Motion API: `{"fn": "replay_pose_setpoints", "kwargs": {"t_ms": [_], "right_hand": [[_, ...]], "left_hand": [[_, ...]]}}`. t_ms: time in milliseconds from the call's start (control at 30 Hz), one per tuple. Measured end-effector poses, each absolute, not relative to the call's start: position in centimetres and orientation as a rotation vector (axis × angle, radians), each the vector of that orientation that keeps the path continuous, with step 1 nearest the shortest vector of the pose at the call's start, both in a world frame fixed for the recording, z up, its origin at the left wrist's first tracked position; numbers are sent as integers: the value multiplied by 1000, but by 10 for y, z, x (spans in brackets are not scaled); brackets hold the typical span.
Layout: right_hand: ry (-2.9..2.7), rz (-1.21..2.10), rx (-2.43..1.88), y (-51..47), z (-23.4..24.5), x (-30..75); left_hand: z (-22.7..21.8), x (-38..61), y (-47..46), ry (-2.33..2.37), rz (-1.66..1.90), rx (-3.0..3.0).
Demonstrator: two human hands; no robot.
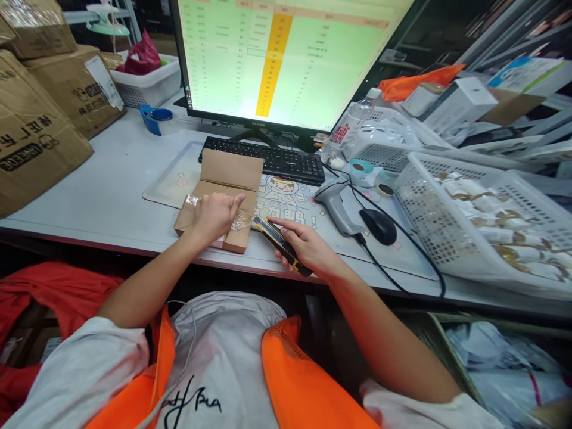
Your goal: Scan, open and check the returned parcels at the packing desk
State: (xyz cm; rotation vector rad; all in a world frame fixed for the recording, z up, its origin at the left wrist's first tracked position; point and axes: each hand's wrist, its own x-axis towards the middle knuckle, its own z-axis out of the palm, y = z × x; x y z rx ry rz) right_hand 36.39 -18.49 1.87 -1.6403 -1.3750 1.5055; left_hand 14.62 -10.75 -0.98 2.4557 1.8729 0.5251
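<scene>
A small brown cardboard box (241,238) lies on the desk with its lid flap raised toward the keyboard. My left hand (215,217) rests over the box, fingers curled in and thumb to the right. Clear plastic (243,220) shows on both sides of that hand; whatever its fingers hold is hidden. My right hand (304,244) grips a black and yellow utility knife (282,243), index finger stretched along its top. The knife's front end points at the box's right side, close to it.
Behind the box stand a black keyboard (286,164) and a monitor (232,65). A barcode scanner (338,205), its cable and a mouse (378,226) lie to the right, before a white basket (429,220) of wrapped items. Large cartons (40,131) fill the left.
</scene>
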Motion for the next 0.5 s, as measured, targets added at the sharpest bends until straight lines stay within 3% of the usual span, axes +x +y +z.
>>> {"fn": "replay_pose_setpoints", "kwargs": {"t_ms": [500], "right_hand": [[-1326,1651,-1581,-200,16,365]], "left_hand": [[-15,146,-106,1894,578,2449]]}}
